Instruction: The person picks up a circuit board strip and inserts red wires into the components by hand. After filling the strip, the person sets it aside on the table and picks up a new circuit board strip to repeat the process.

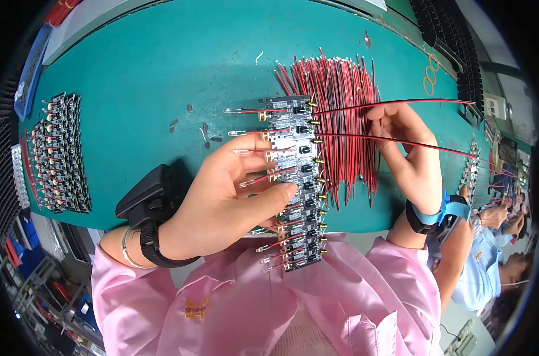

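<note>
Circuit-board strip point(307, 178) within left grip point(228, 199)

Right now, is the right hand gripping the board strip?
No, the left hand holds that strip; the right hand is at the wires.

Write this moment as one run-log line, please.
left hand: holding circuit board strip | right hand: at red-black wires | green tabletop: wire bundle, more boards

The wires point(344, 127) look like glossy plastic, the tabletop point(139, 83) smooth, the shirt point(239, 314) cloth.
</note>
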Demonstrator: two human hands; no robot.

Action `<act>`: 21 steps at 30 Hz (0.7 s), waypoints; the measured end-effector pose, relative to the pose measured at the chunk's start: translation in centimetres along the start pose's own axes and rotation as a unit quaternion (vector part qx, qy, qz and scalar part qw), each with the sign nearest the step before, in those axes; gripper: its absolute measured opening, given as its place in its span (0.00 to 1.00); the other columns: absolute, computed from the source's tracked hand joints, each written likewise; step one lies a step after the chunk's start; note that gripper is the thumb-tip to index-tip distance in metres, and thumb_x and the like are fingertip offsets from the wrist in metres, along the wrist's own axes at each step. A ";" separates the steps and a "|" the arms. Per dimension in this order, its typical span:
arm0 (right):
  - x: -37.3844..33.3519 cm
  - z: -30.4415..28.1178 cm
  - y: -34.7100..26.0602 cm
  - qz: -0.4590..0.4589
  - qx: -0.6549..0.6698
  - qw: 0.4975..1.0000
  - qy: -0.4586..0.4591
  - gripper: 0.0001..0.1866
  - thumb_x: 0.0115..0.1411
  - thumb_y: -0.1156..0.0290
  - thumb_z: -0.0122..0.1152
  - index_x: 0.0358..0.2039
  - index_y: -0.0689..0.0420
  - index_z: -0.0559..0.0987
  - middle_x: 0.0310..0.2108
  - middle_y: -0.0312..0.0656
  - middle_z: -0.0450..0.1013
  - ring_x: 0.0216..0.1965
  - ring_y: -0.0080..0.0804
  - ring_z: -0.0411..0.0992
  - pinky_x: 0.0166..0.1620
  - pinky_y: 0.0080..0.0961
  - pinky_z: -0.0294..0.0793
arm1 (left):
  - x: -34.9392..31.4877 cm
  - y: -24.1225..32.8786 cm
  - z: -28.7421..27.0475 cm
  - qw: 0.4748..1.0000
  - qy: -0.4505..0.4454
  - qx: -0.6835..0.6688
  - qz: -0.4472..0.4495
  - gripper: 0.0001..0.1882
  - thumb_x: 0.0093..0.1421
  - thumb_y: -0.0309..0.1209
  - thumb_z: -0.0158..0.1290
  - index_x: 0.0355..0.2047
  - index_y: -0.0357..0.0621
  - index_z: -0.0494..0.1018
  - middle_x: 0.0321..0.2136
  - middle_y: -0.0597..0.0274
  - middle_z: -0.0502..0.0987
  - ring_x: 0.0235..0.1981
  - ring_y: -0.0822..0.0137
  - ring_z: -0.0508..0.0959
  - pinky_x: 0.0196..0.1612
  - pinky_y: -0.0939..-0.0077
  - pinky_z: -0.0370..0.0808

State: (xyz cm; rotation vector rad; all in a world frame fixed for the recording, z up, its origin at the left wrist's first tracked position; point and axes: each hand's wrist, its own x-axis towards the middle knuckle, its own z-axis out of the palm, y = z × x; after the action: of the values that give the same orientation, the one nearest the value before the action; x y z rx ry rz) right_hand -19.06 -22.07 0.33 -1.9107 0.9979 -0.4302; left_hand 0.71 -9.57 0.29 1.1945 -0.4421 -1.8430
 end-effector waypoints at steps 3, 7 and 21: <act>0.0 -0.6 0.5 0.035 0.060 0.997 -0.040 0.14 0.46 0.88 0.43 0.36 0.67 0.69 0.27 0.36 0.68 0.29 0.19 0.66 0.37 0.13 0.65 | -0.1 -0.1 0.0 1.000 -0.001 0.000 -0.002 0.20 0.51 0.21 0.49 0.45 0.41 0.58 0.37 0.62 0.71 0.34 0.76 0.72 0.25 0.84 0.73; -0.3 -0.6 -0.5 0.006 0.151 0.989 0.000 0.13 0.50 0.85 0.44 0.38 0.67 0.70 0.30 0.39 0.70 0.30 0.21 0.67 0.37 0.15 0.67 | -0.1 0.3 0.0 1.000 -0.013 -0.010 -0.008 0.21 0.51 0.21 0.49 0.45 0.40 0.58 0.37 0.62 0.70 0.34 0.76 0.72 0.26 0.84 0.73; 1.5 -4.2 3.4 0.085 0.230 0.965 0.095 0.11 0.58 0.70 0.44 0.38 0.64 0.67 0.24 0.37 0.69 0.23 0.18 0.66 0.25 0.12 0.66 | -0.2 0.1 0.0 1.000 -0.003 -0.015 0.005 0.21 0.51 0.21 0.48 0.45 0.41 0.58 0.38 0.61 0.70 0.34 0.76 0.72 0.26 0.84 0.73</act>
State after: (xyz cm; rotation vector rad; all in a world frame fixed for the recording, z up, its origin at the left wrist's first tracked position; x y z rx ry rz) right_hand -22.44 -26.47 -0.45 -1.3748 1.0684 -0.6885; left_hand 0.81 -9.45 0.49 1.1643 -0.4219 -1.8391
